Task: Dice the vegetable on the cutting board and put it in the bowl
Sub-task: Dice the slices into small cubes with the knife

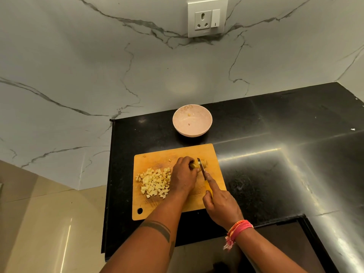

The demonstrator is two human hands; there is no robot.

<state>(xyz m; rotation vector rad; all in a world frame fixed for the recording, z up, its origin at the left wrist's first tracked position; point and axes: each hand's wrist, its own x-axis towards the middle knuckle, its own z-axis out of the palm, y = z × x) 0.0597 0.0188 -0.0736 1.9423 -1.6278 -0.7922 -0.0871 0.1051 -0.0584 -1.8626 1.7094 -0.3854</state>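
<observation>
left hand [184,177] fingers grip vegetable [194,165] on cutting board [157,158]; right hand [220,205] fingers grip knife [202,170].

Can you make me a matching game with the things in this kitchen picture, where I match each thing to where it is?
Things:
1. bowl
2. pile of diced pieces
3. knife
4. power socket

Places:
A. on the marble wall
B. in the right hand
C. on the black counter, beyond the cutting board
D. on the left part of the cutting board

Right pairs: 1-C, 2-D, 3-B, 4-A
</observation>
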